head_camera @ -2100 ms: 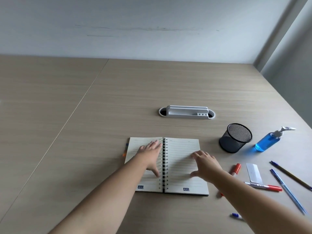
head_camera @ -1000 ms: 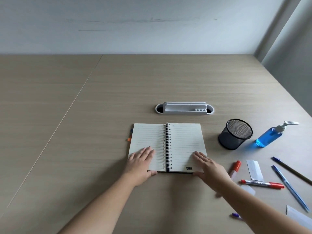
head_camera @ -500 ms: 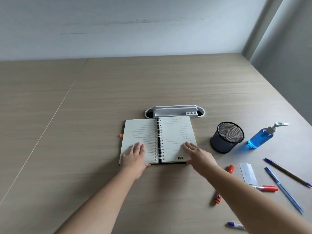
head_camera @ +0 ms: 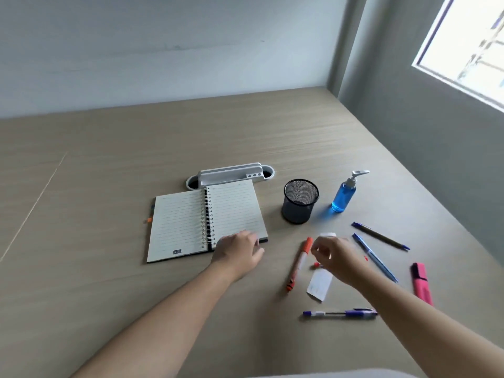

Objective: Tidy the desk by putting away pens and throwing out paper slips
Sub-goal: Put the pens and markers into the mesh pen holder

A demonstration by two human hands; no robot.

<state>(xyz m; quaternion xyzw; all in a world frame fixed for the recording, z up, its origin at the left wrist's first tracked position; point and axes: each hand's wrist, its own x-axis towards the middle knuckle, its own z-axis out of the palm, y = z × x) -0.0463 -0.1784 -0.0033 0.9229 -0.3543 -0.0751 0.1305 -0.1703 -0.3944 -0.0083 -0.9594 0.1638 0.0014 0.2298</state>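
Pens lie scattered on the desk's right side: an orange marker [head_camera: 298, 264], a purple pen [head_camera: 341, 313], a blue pen [head_camera: 375, 257], a dark pen [head_camera: 380, 236] and a pink highlighter [head_camera: 421, 283]. A white paper slip [head_camera: 319, 285] lies near the orange marker; a second slip [head_camera: 328, 234] peeks out behind my right hand. My right hand [head_camera: 336, 259] hovers above the slips, fingers curled but empty. My left hand [head_camera: 240, 253] rests at the open notebook's near right corner, holding nothing. A black mesh pen cup [head_camera: 300, 201] stands empty behind the pens.
The open spiral notebook [head_camera: 191, 222] lies at mid-desk, touching a white cable tray [head_camera: 230, 174]. A blue pump bottle [head_camera: 344, 195] stands right of the cup. The desk's right edge runs along a grey wall under a window [head_camera: 463, 45].
The notebook has been pushed away up to the cable tray. Both hands left its pages: the right moved over the slips, the left shifted to the notebook's right corner. The view swung right.
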